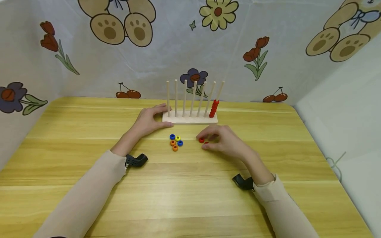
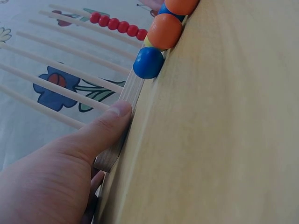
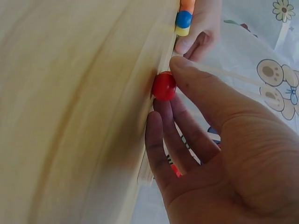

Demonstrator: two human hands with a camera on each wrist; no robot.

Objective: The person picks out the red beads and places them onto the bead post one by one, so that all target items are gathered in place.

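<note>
A pale wooden peg stand (image 1: 190, 121) stands near the table's back edge. Red beads (image 1: 213, 109) are stacked on its rightmost peg. My left hand (image 1: 148, 121) holds the stand's left end, with the thumb along the front edge of the base and the other fingers behind. Two loose red beads (image 1: 201, 140) lie on the table in front of the stand. Over them is my right hand (image 1: 223, 140), its thumb and fingers apart on either side. In the right wrist view, the thumb is close by one red bead (image 3: 164, 86); contact is unclear.
Between the hands lies a small cluster of loose beads: blue (image 1: 172, 136), yellow (image 1: 178, 138) and orange (image 1: 175, 148). A patterned cloth (image 1: 160, 62) hangs behind the wooden table (image 1: 184, 198). Black wrist devices (image 1: 137, 160) sit at both cuffs.
</note>
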